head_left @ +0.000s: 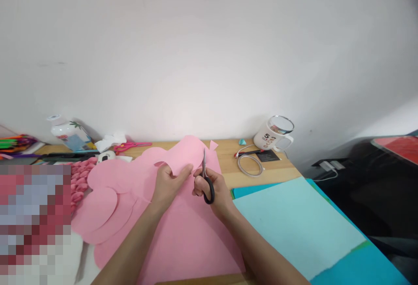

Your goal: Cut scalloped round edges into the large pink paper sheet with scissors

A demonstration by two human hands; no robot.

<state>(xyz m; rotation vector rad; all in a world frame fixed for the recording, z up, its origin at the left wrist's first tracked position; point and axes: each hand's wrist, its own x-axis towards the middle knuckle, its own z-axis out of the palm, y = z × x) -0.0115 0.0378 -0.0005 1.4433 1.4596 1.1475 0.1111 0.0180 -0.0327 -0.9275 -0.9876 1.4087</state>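
Black-handled scissors [209, 190] sit in my right hand [215, 189], fingers wrapped round the handle, blades pointing away from me. Their blades lie at the edge of a pink paper piece [186, 152] with a curved outline. My left hand [170, 185] grips that paper between thumb and fingers, just left of the scissors. Beneath both hands spreads a large pink sheet [192, 241]. Several pink paper shapes with rounded edges [98, 211] overlap to the left. A small pink scrap [213, 145] lies beyond the blades.
A white mug [270, 137] stands at the back right, near a coiled cable [250, 166]. Light blue paper [294, 224] lies on the right. Pink scissors [132, 145], a white bottle [70, 132] and a pink braided item [83, 178] are on the left. A wall rises behind.
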